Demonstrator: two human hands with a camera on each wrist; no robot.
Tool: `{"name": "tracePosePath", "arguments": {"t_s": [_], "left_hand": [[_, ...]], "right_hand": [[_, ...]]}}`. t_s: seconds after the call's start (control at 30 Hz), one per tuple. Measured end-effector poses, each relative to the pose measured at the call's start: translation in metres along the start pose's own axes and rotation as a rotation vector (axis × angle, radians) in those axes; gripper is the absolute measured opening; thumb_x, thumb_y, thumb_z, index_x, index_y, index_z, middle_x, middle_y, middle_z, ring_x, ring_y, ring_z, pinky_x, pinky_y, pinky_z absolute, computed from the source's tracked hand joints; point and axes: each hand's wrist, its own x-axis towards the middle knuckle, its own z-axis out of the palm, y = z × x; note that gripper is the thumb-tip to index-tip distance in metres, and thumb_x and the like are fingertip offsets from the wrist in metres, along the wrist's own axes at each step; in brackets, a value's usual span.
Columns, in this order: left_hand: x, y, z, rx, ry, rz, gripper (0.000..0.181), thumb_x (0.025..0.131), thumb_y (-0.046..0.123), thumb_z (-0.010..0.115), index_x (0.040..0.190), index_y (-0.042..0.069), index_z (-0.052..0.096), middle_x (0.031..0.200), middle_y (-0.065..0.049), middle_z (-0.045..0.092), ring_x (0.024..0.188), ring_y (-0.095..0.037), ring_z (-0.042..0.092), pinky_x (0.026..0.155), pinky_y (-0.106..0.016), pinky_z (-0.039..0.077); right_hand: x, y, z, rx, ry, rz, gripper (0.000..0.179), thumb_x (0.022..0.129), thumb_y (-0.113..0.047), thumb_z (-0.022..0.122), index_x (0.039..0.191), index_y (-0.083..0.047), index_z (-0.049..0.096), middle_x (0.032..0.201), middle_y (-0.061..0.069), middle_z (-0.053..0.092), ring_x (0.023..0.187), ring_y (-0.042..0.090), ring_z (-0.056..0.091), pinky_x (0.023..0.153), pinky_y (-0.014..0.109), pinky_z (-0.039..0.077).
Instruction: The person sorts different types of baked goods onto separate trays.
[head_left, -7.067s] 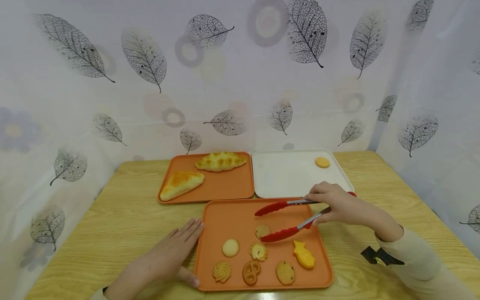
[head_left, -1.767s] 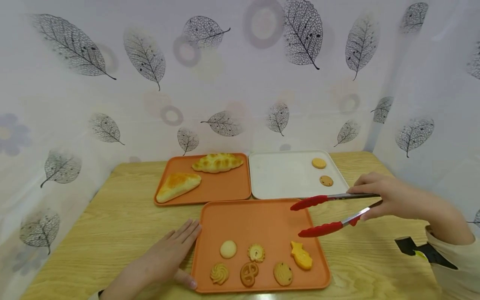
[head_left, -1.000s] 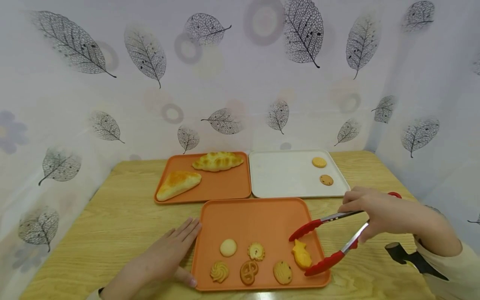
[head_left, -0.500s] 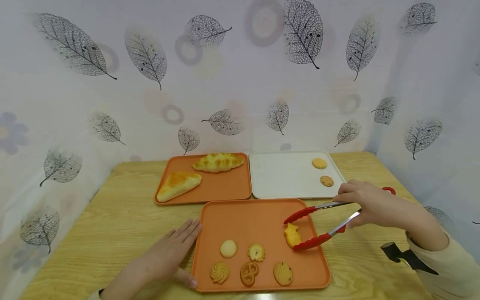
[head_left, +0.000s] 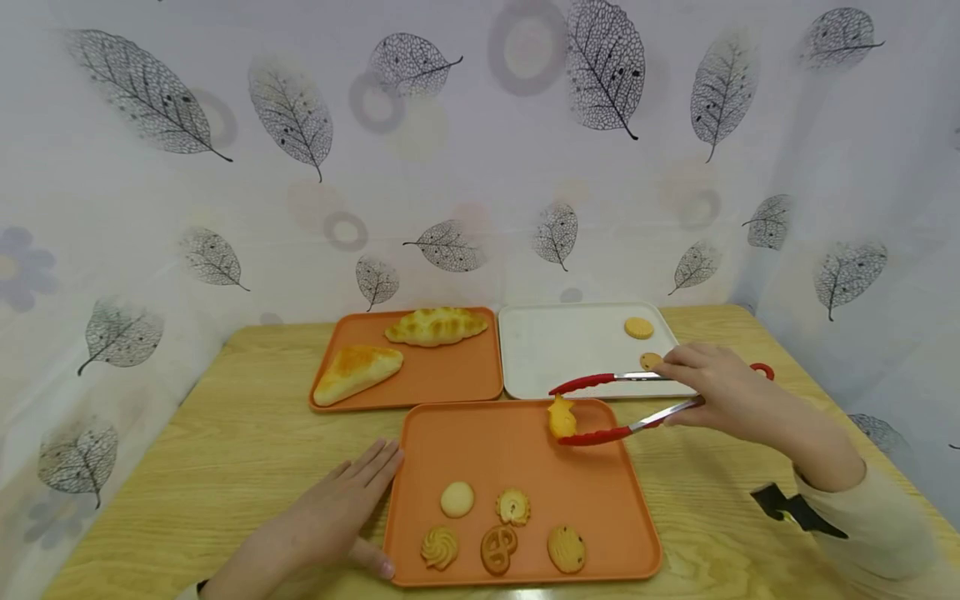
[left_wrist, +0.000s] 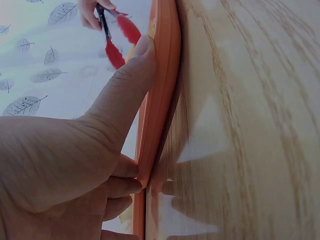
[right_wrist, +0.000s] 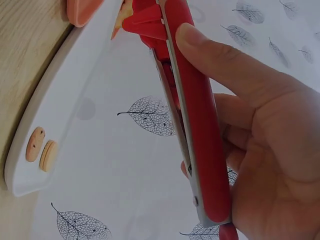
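Observation:
My right hand (head_left: 727,396) grips red-and-steel tongs (head_left: 596,437) by the handles; the right wrist view shows the thumb along one red handle. Between the tong tips is a yellow fish-shaped cookie (head_left: 561,418), over the far right part of the front orange tray (head_left: 465,433). Fingers straight, my left hand (head_left: 330,508) rests against that tray's left rim. In the left wrist view its thumb (left_wrist: 127,82) touches the rim. On the tray lie a round plain cookie (head_left: 457,499), a pretzel (head_left: 498,549), a swirl cookie (head_left: 439,547), a ring-like cookie (head_left: 512,506) and an oval cookie (head_left: 566,548).
Behind stands a white tray (head_left: 562,350) with a round cookie (head_left: 638,327) and a chocolate-chip cookie (head_left: 651,361) partly hidden by my right hand. Beside it, another orange tray (head_left: 435,375) bears a triangular pastry (head_left: 358,374) and a long bread (head_left: 437,326). A leaf-print curtain (head_left: 450,150) hangs behind the table.
The chocolate-chip cookie went from the orange tray to the white one. The tongs then closed on the fish-shaped cookie and carried it away from the near side, toward the white tray. Left hand stayed put.

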Motion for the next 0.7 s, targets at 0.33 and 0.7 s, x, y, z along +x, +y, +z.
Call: {"name": "tracePosePath", "arguments": {"t_s": [0.33, 0.7], "left_hand": [[0.000, 0.001, 0.000, 0.017, 0.007, 0.003, 0.128, 0.064, 0.078, 0.063, 0.155, 0.001, 0.017, 0.163, -0.019, 0.013, 0.151, -0.038, 0.011, 0.112, -0.066, 0.026], [0.000, 0.001, -0.002, 0.015, 0.007, -0.001, 0.128, 0.064, 0.078, 0.063, 0.155, 0.001, 0.017, 0.163, -0.018, 0.012, 0.151, -0.038, 0.011, 0.112, -0.066, 0.026]], "right_hand": [[0.000, 0.009, 0.015, -0.064, 0.041, 0.149, 0.064, 0.080, -0.056, 0.067, 0.110, 0.000, 0.067, 0.101, 0.010, 0.062, 0.094, 0.030, 0.054, 0.072, 0.052, 0.045], [0.001, 0.017, 0.037, -0.147, 0.066, 0.337, 0.058, 0.065, -0.023, 0.085, 0.110, 0.006, 0.063, 0.102, 0.020, 0.060, 0.099, 0.041, 0.052, 0.075, 0.061, 0.044]]}}
